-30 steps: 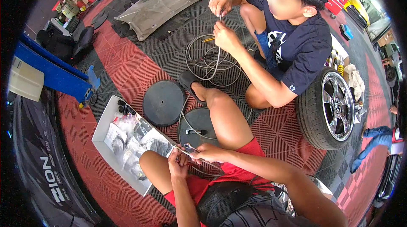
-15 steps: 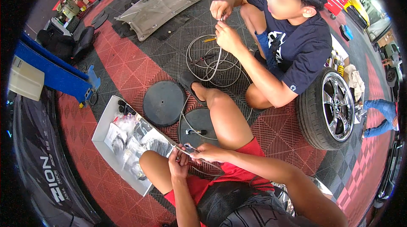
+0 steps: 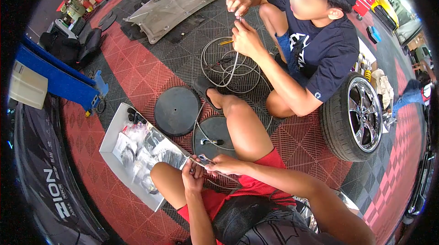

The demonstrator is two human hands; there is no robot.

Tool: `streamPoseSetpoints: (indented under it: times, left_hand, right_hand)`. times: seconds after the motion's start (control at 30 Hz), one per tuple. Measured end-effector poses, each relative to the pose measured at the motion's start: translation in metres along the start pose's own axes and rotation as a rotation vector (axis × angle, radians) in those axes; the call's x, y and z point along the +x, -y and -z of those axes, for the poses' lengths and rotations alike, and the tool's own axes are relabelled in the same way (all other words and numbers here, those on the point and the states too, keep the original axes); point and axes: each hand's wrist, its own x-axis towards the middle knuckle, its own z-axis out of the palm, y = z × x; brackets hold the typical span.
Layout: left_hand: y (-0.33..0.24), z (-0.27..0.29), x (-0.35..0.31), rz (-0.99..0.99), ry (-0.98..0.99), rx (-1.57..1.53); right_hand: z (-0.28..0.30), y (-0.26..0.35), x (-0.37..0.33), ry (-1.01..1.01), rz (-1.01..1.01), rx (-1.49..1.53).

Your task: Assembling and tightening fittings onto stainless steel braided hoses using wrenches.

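My left hand [image 3: 193, 175] is closed around a small silver metal fitting, partly hidden by its fingers. Close beside it, my right hand [image 3: 225, 165] grips a silver wrench [image 3: 202, 157] whose ring end points toward the left hand. A thin grey hose [image 3: 222, 184] passes below my hands, across my lap. Near my left knee lies an open white box [image 3: 111, 142] with plastic bags [image 3: 137, 151] of parts. Opposite me, a crouching co-worker [image 3: 329, 57] holds the upper end of a grey hose [image 3: 235, 64] in both hands.
More hose lies coiled [image 3: 206, 64] on the red and black tiled floor. Two round black pads [image 3: 176, 107] sit before me, one carrying a small metal and black part [image 3: 211, 142]. A chrome wheel [image 3: 363, 114] stands right of the co-worker; a blue post [image 3: 59, 78] is at left.
The co-worker's fingers have shifted slightly at the hose end. The person in jeans at the far right has changed posture. My own hands have hardly moved.
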Motion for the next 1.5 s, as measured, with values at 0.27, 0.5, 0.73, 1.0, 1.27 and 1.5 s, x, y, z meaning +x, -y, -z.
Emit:
streamPoseSetpoints:
  times: [0.27, 0.5, 0.73, 1.0, 1.27, 1.5]
  left_hand:
    - [-0.001, -0.004, -0.001, 0.009, -0.012, 0.006]
    - [-0.002, -0.004, -0.002, 0.007, -0.016, 0.01]
    - [-0.002, -0.006, 0.001, 0.003, -0.011, 0.004]
    - [-0.002, -0.004, 0.001, -0.006, -0.026, 0.022]
    - [-0.002, -0.022, -0.005, 0.012, -0.252, 0.007]
    - [0.002, 0.009, -0.001, 0.047, -0.243, 0.018]
  right_hand:
    - [0.0, -0.004, 0.003, 0.003, 0.021, -0.001]
    - [-0.001, 0.001, 0.001, 0.001, 0.016, -0.002]
    - [0.001, 0.002, 0.0, -0.008, 0.04, 0.003]
    - [0.0, 0.015, -0.011, -0.009, 0.064, -0.04]
    - [-0.009, -0.013, 0.011, 0.016, 0.12, 0.008]
    - [0.007, -0.042, 0.012, 0.034, 0.294, 0.432]
